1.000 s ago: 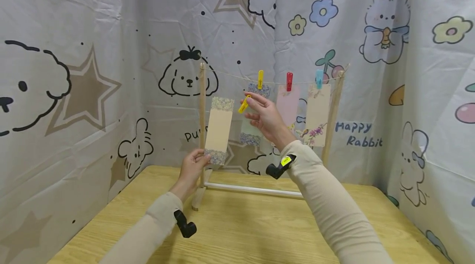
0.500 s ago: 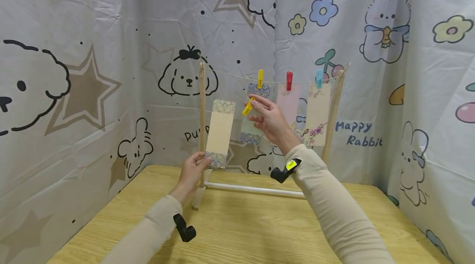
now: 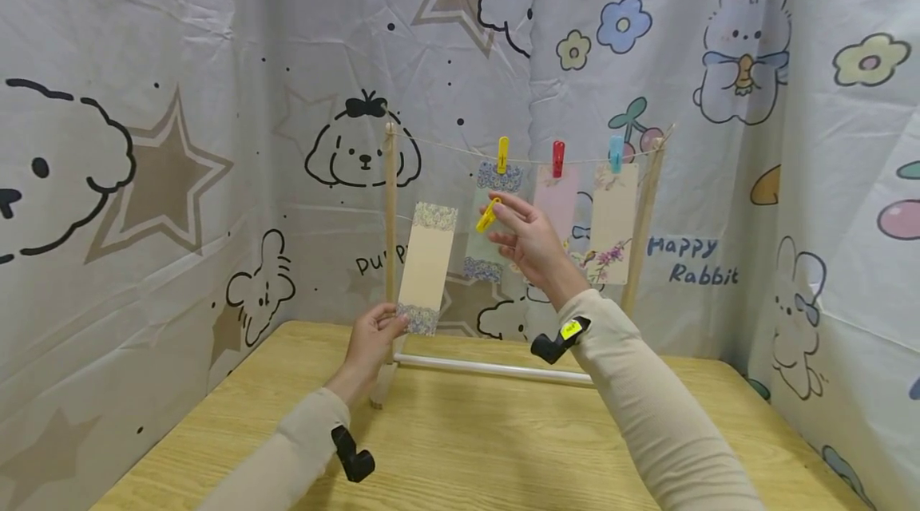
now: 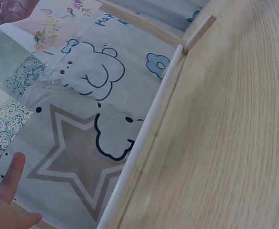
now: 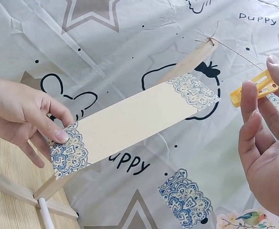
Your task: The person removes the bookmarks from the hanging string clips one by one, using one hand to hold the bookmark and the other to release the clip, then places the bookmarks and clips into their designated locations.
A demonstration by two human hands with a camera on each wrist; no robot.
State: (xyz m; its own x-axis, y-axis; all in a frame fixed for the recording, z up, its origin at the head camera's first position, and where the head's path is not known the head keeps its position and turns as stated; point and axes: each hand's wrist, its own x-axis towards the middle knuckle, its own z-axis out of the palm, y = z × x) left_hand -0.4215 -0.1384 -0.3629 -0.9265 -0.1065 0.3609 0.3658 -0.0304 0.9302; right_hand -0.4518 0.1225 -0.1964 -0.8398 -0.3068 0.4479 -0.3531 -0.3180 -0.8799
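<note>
My left hand pinches the lower corner of a cream bookmark card with lace-patterned ends, held upright and slightly tilted beside the left post. My right hand holds a yellow clothespin between thumb and fingers, to the right of the card and apart from it. In the right wrist view the clothespin points toward the card's upper end. Behind, a string carries a green card under a yellow clothespin, a pink card under a red one, and a floral cream card under a blue one.
The string runs between a left wooden post and a right wooden post. A white rod joins the posts low down, above the wooden table. Printed curtains stand close behind and at both sides.
Both hands have moved slightly down, the right one also a little rightward. The card and the held clothespin have gone with them. The hanging cards stay in place.
</note>
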